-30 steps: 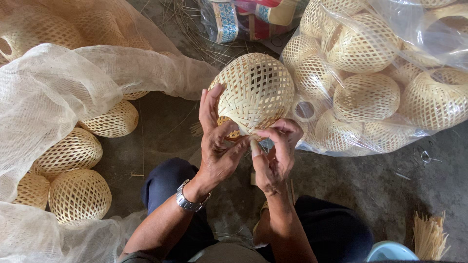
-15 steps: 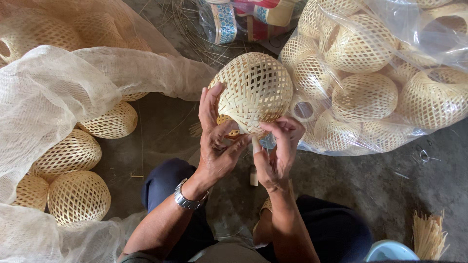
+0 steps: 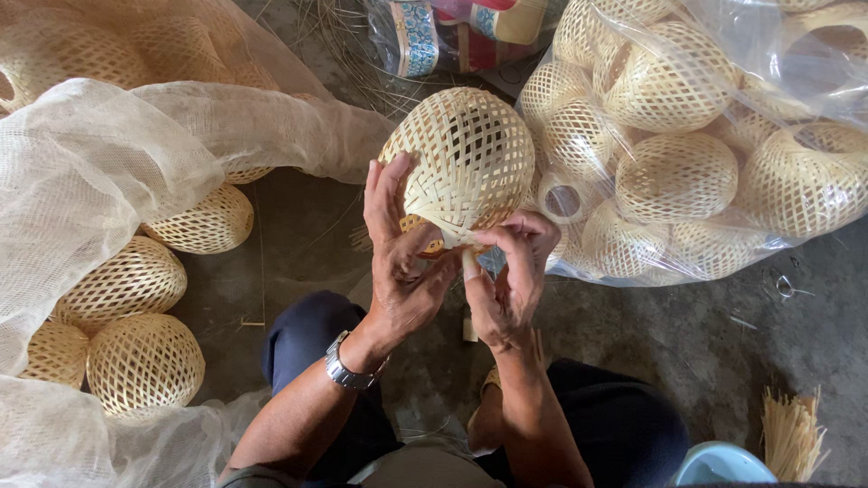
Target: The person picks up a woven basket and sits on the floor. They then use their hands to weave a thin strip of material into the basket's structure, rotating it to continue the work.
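I hold a round woven bamboo basket (image 3: 470,158) of pale strips above my knees, its closed dome facing up and away. My left hand (image 3: 398,262) cups its lower left side, fingers spread along the weave, a metal watch on the wrist. My right hand (image 3: 506,271) pinches the basket's lower rim between thumb and fingers, where loose strip ends show. Both hands touch the same basket.
A clear plastic bag (image 3: 723,145) full of similar woven baskets lies at right. White netting (image 3: 117,172) at left covers more baskets, with several loose ones (image 3: 145,361) beside it. A bundle of bamboo sticks (image 3: 791,434) and a blue bowl rim (image 3: 719,465) sit at lower right on the concrete floor.
The basket has stayed nearly in place. My right fingers have shifted slightly along the lower rim, and my left hand keeps its hold.
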